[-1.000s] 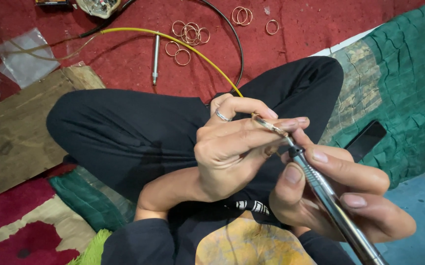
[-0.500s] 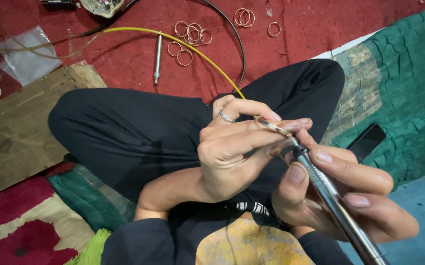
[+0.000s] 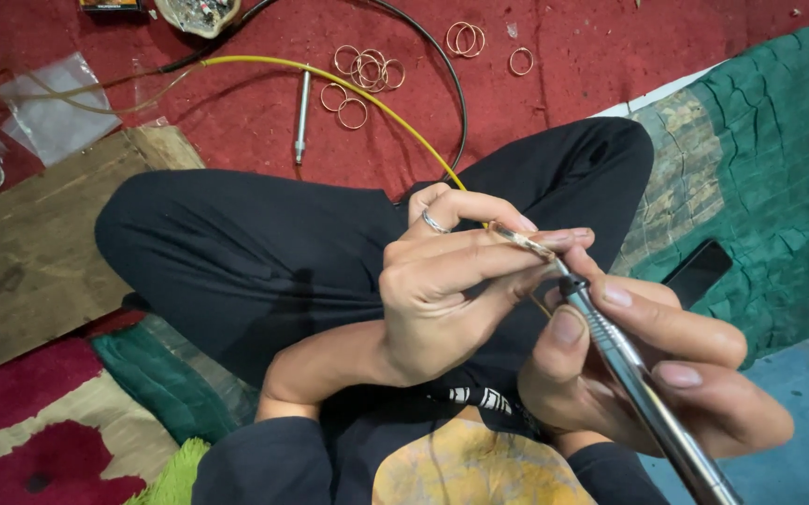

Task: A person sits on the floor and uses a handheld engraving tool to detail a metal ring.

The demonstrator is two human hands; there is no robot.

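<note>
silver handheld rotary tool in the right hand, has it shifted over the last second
No. The silver handheld rotary tool keeps its tip at the thin ring pinched by the left hand, same place against the black trouser knee.

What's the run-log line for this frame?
left hand: pinches ring | right hand: grips metal handpiece, tip at ring | loose rings on red mat

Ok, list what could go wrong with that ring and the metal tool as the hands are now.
1. The thin metal ring sits pinched at the left hand's fingertips, right where the tip of the silver pen-shaped rotary tool works; a slip could nick a finger.
2. That fingertip grip looks light, so the ring might pop loose onto the black trousers.
3. The yellow cable crosses the red carpet near the loose rings and might drag them.
</note>
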